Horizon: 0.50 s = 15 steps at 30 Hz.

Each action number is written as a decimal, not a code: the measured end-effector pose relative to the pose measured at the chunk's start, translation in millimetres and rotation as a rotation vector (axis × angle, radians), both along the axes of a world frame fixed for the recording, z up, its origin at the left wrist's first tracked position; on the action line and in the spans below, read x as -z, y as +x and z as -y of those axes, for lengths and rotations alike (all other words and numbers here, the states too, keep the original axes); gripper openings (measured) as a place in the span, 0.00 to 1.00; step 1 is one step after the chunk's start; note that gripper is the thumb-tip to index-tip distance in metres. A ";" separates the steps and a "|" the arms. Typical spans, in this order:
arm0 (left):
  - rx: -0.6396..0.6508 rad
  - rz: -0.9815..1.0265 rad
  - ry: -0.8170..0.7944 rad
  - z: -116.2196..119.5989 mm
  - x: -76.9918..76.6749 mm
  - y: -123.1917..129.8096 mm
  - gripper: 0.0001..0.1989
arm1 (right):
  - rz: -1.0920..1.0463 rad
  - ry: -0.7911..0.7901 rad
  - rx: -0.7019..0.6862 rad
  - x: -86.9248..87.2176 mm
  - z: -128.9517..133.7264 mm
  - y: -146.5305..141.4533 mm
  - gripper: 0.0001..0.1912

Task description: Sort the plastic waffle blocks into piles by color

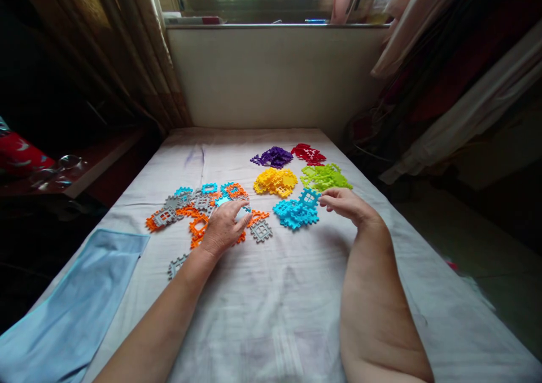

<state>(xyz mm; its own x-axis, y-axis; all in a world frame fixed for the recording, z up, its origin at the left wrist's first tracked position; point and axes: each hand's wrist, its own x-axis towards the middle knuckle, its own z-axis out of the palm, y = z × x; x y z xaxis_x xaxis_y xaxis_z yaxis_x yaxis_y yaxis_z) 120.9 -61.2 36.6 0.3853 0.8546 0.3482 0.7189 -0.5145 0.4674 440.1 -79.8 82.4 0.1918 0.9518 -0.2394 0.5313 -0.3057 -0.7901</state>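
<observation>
My right hand (344,203) pinches the edge of a blue interlocking plastic tile (309,197) with a window-like grid. That tile is tilted up at the back of a blue tile pile (292,214). Over a mixed heap of orange, grey and blue tiles, my left hand (228,225) has its thumb and fingers closed around a light blue tile (243,211), mostly hidden by the fingers. An orange tile (198,225) lies left of that hand, and a grey tile (261,231) lies to its right.
Beyond the blue pile sit yellow tiles (275,182), green tiles (326,176), purple tiles (274,157) and red tiles (309,153). A light blue cloth (84,292) covers the left edge of the sheet-covered surface (271,315). Clothes hang at right.
</observation>
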 end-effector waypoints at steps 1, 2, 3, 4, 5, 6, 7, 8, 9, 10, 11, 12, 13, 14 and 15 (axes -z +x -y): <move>0.000 -0.050 0.018 1.3 3.9 -4.0 0.16 | 0.021 -0.058 -0.005 1.5 1.3 4.2 0.08; 0.008 -0.095 0.028 3.1 7.4 -7.3 0.16 | 0.035 -0.106 -0.015 2.9 2.3 6.9 0.08; 0.017 -0.132 0.036 5.1 10.5 -9.8 0.15 | 0.046 -0.144 -0.021 4.1 3.0 8.2 0.08; 0.027 -0.161 0.042 7.3 12.9 -11.8 0.15 | 0.057 -0.177 -0.019 5.4 3.2 8.6 0.08; 0.035 -0.184 0.046 9.5 14.9 -13.4 0.14 | 0.071 -0.211 -0.010 6.7 2.9 8.2 0.08; 0.039 -0.202 0.047 11.5 16.3 -14.7 0.14 | 0.087 -0.243 0.005 8.1 2.1 7.5 0.07; 0.038 -0.213 0.047 13.2 17.4 -16.0 0.14 | 0.101 -0.273 0.020 9.7 1.0 6.7 0.07; 0.035 -0.221 0.049 14.7 18.1 -17.2 0.13 | 0.114 -0.295 0.035 11.4 -0.4 6.1 0.07; 0.033 -0.224 0.049 16.0 18.5 -18.6 0.13 | 0.125 -0.305 0.049 13.1 -1.8 5.9 0.07; 0.030 -0.225 0.049 17.2 18.6 -20.0 0.13 | 0.135 -0.305 0.057 14.9 -3.3 6.1 0.08; 0.026 -0.225 0.047 18.3 18.5 -21.5 0.13 | 0.147 -0.296 0.062 16.5 -4.6 6.7 0.08; 0.021 -0.224 0.045 19.5 18.0 -22.9 0.12 | 0.163 -0.284 0.067 18.0 -5.9 7.4 0.09; 0.015 -0.225 0.043 20.8 17.3 -24.5 0.12 | 0.183 -0.273 0.069 19.4 -7.1 8.2 0.10; 0.007 -0.228 0.041 22.1 16.2 -26.1 0.11 | 0.201 -0.261 0.067 20.5 -8.2 8.8 0.11; -0.002 -0.232 0.041 23.4 15.1 -27.9 0.10 | 0.216 -0.249 0.062 21.6 -9.4 9.1 0.12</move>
<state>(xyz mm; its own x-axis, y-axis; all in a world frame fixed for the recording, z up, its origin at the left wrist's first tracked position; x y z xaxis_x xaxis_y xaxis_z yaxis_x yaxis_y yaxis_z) 93.0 -84.6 21.5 0.4570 0.8426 0.2849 0.8058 -0.5278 0.2685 449.3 -70.4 60.8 0.3196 0.8542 -0.4101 0.6528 -0.5122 -0.5581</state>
